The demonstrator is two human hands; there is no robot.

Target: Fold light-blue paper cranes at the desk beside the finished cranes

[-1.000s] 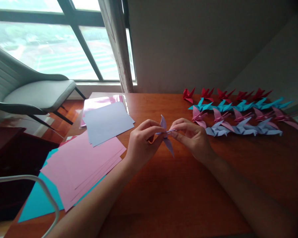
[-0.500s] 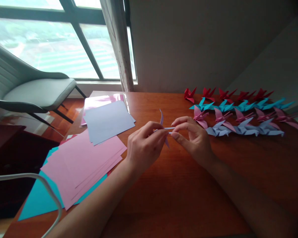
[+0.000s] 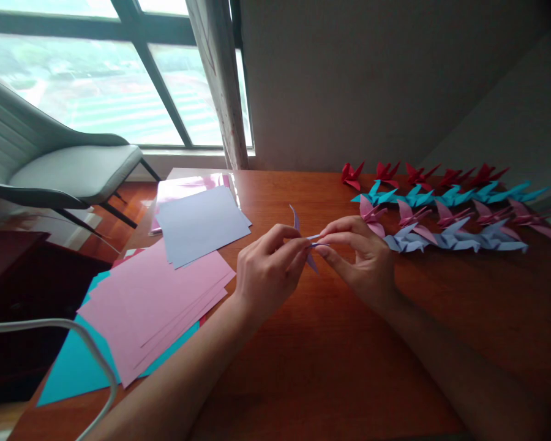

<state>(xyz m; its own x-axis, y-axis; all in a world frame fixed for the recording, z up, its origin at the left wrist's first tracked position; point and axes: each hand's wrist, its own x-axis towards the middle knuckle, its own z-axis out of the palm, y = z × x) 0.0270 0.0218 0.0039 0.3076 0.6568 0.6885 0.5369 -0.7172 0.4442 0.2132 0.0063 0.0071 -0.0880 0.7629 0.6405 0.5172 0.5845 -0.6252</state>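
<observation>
Over the middle of the wooden table (image 3: 330, 355), a folded lavender paper crane (image 3: 296, 218) is held between my two hands. My left hand (image 3: 269, 263) is closed, pinching the body of the crane; a curved wing rises above its fingers and another tip points down below them. The fingers and thumb of my right hand (image 3: 362, 257) close on the narrow ends that stick out to the right. Much of the crane's body is hidden behind my left fingers.
To the right stand rows of folded cranes: red (image 3: 417, 176), blue (image 3: 416, 195), pink (image 3: 411, 214) and lavender (image 3: 406, 239). Left lie lavender sheets (image 3: 206, 226), pink sheets (image 3: 160, 300), blue paper (image 3: 68, 367) and a glossy packet (image 3: 183, 184). A white cable (image 3: 92, 349) crosses the lower left corner.
The crane has tilted slightly in my hands, its upper wing leaning further left and its lower tip further right. My right fingers have drawn closer onto the narrow ends.
</observation>
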